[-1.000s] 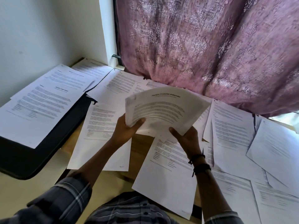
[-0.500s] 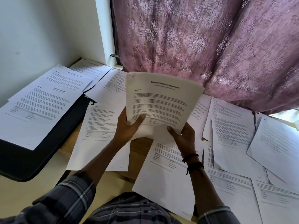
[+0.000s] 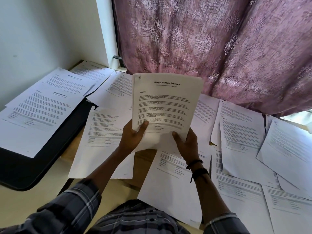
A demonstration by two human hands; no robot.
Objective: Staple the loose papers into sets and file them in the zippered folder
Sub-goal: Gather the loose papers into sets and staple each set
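While both hands (image 3: 133,137) grip paper set (image 3: 166,102), staple seemingly top-left.

On the top sheet of the paper set (image 3: 166,105) we hold upright, we read the bold heading "Sample Financial Statement" and, lower at the left margin, "Section 1". The small line under the heading and the body paragraphs are too fine for us to read. Every other sheet spread across the table (image 3: 145,159) is blurred beyond reading, headings included.
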